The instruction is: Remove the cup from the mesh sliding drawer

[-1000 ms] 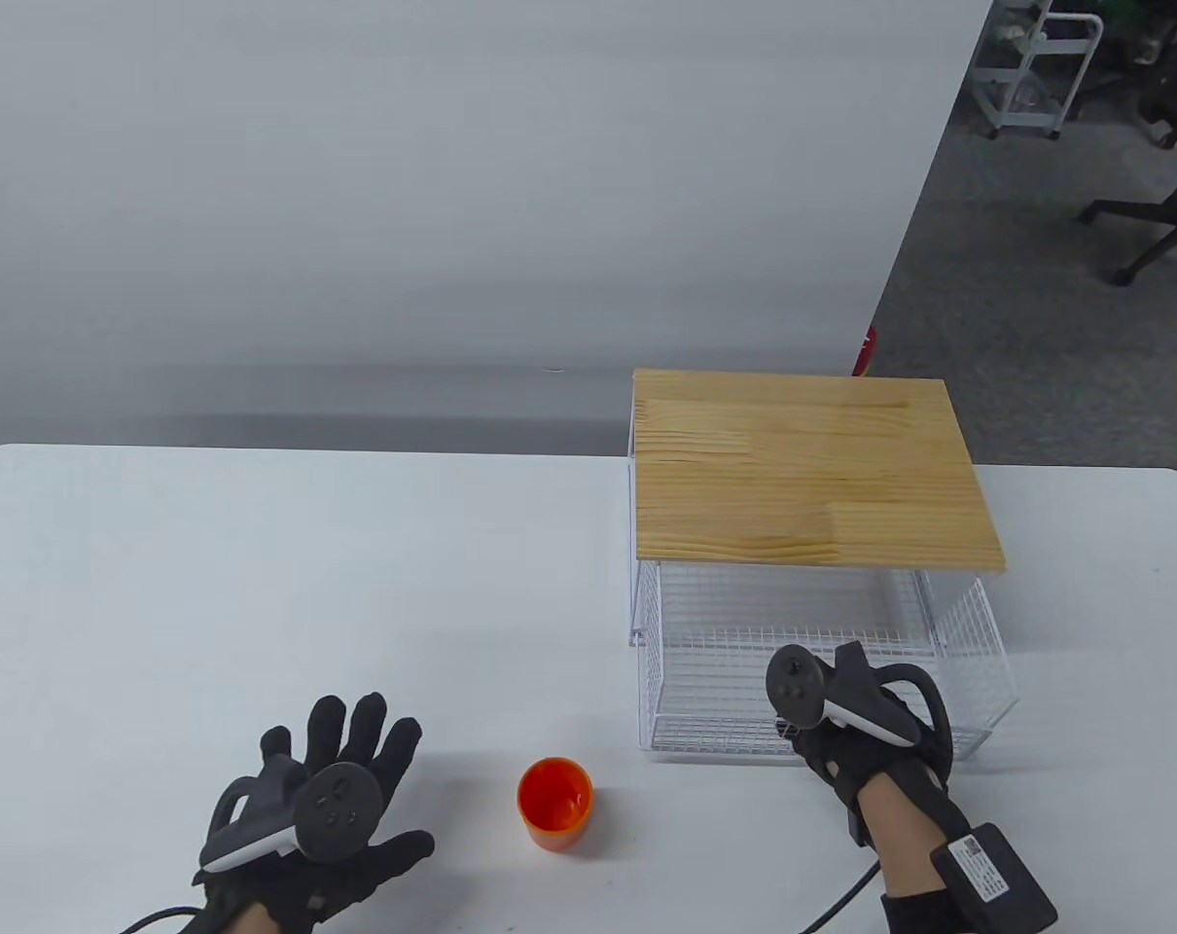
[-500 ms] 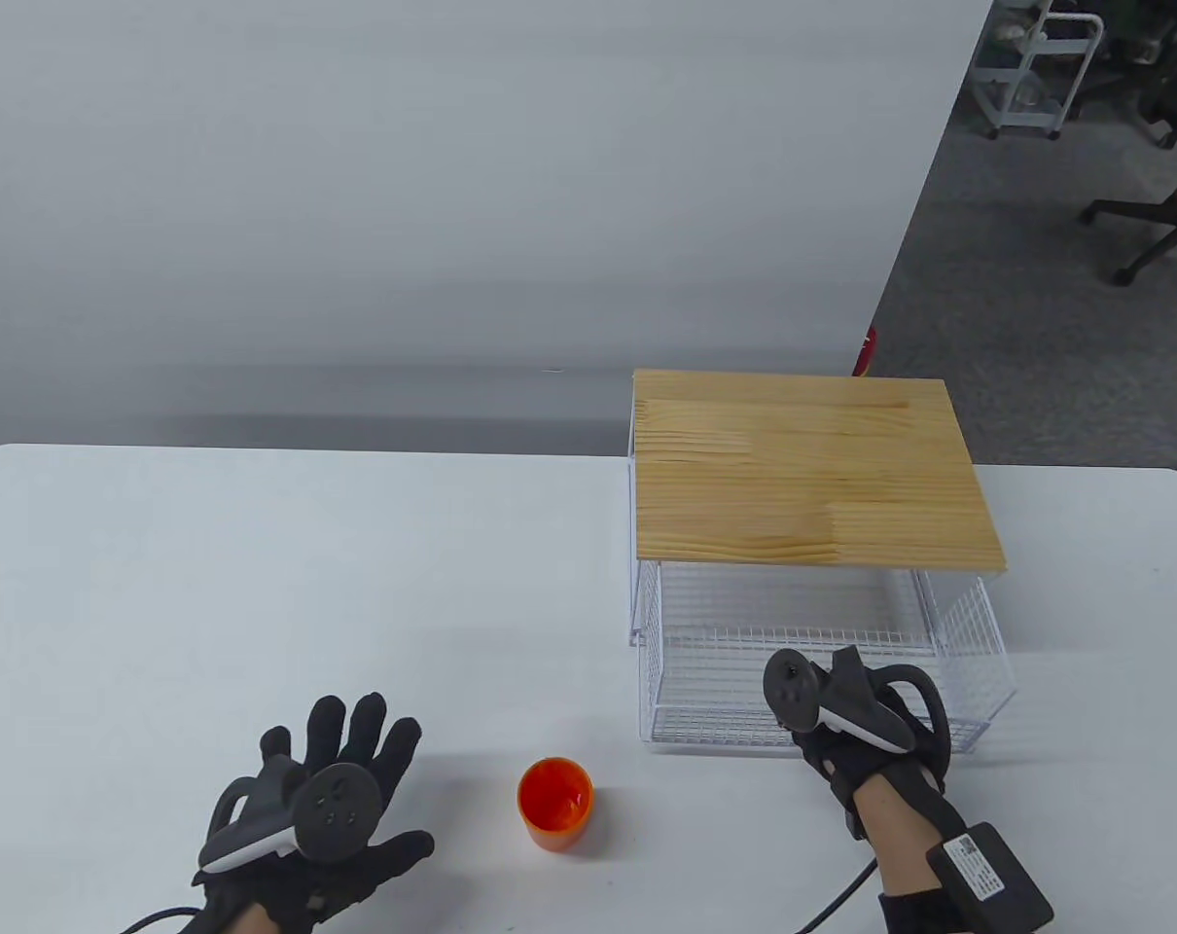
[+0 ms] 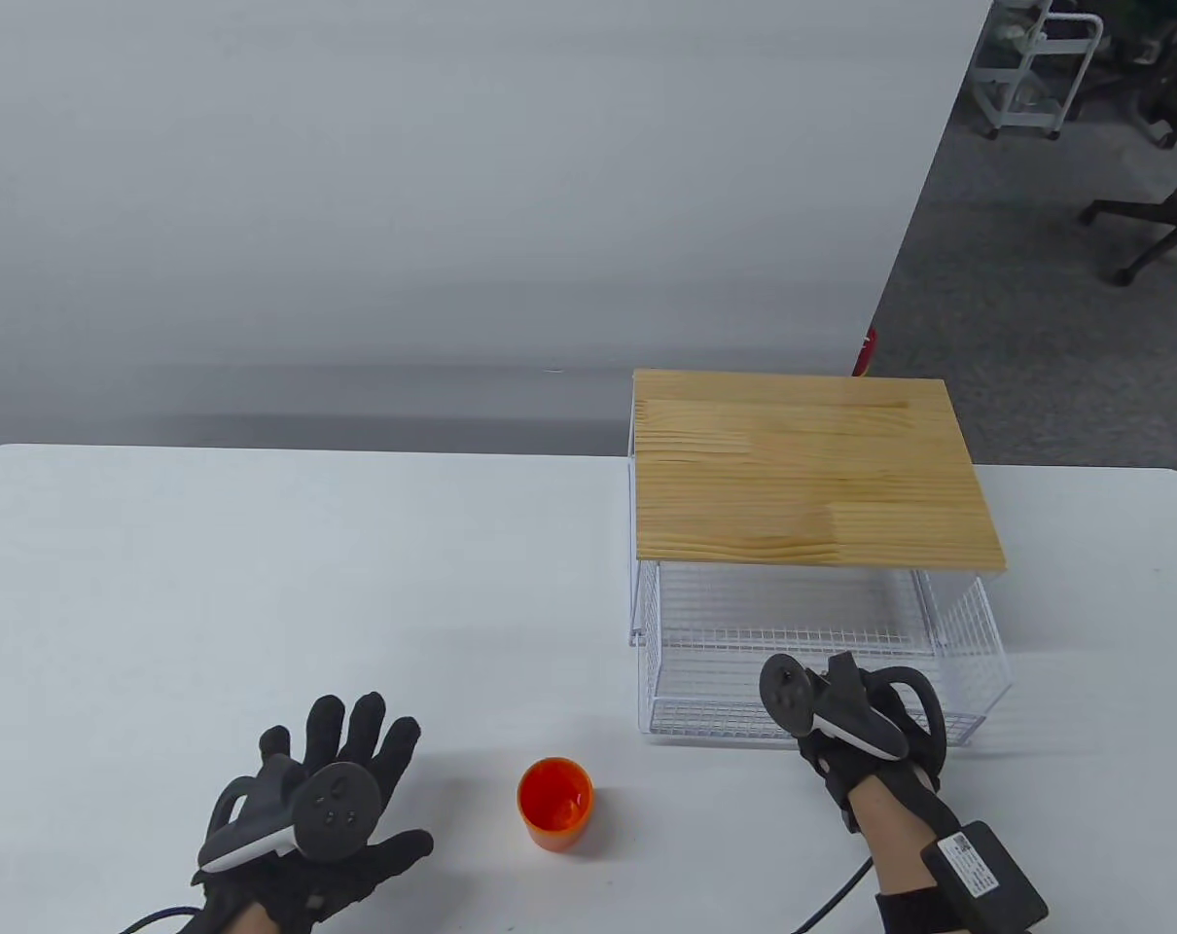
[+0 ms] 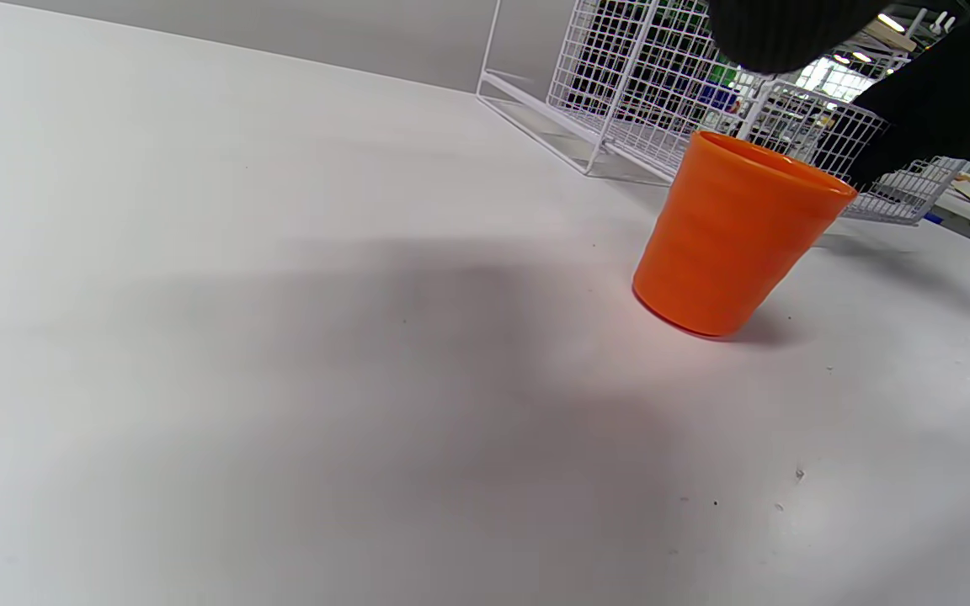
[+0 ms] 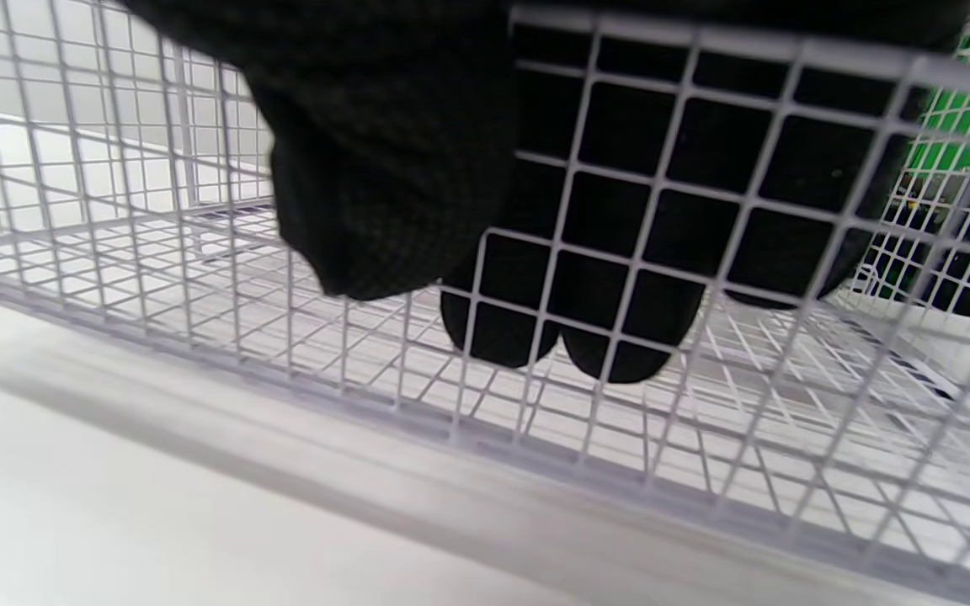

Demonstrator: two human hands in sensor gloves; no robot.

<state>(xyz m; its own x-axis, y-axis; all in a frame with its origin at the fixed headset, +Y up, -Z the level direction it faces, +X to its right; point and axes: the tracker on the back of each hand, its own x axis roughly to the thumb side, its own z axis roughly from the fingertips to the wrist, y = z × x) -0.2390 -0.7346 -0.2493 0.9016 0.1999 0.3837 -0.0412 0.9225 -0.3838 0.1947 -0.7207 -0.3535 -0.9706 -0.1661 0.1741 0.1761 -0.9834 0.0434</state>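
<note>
Orange plastic catches the eye first: the cup (image 3: 555, 804) stands upright on the white surface (image 3: 258, 584), already outside the mesh drawer (image 3: 978, 662), just in front of the drawer's left front corner, mouth up and long axis vertical. To the cup's left, the left hand (image 3: 316, 827) rests palm down with its fingers (image 3: 355, 725) spread wide, holding nothing; it is the nearer hand to the cup. To the cup's right, the right hand (image 3: 856, 725) grips the drawer's front wall, its fingers (image 5: 535, 328) hooked over the rim and down inside the wire. Beyond the cup, the drawer sits partly under the wooden top (image 3: 812, 477) of its frame. Closing it looks like the step in hand, a push straight away from the cup.
</note>
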